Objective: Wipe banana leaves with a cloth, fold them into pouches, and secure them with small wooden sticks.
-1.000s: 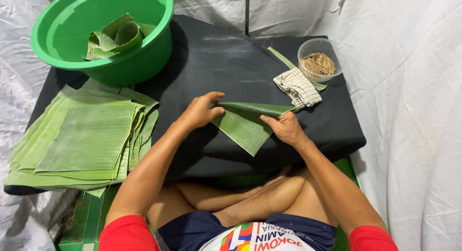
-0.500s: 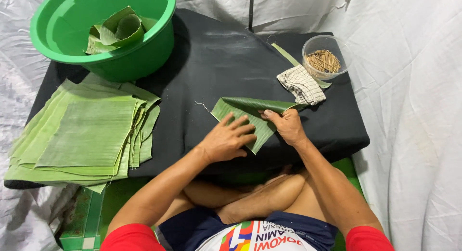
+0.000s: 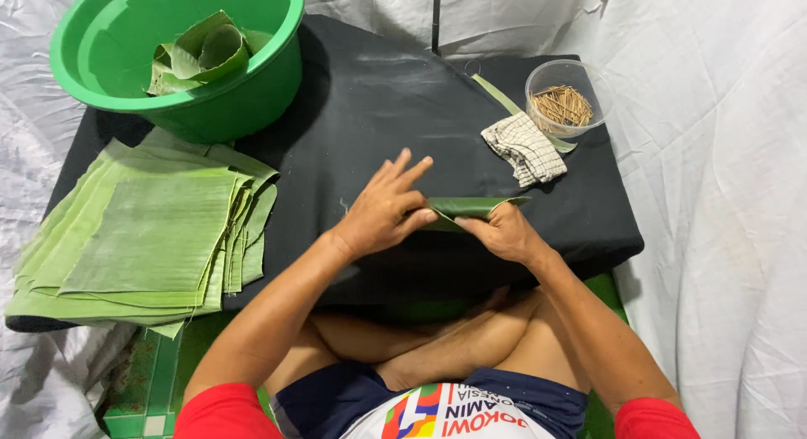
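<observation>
Two hands: both on one folded leaf (image 3: 471, 208), near the front middle of the black table (image 3: 378, 94).
Left hand (image 3: 382, 210): palm down on the leaf's left end; fingers (image 3: 402, 171) spread wide, thumb against the fold.
Right hand (image 3: 503, 233): fingers closed narrowly, pinching the leaf's right part from below.
Leaf: dark green, folded flat and narrow, its tip pointing right.
Stack (image 3: 143, 229): cut leaf sheets at the table's left, overhanging the edge.
Basin (image 3: 181, 65): green, far left, holding rolled leaves.
Cloth (image 3: 523, 149): checked, crumpled, right of centre.
Cup (image 3: 567, 98): clear, holding thin sticks, just beside the cloth.
</observation>
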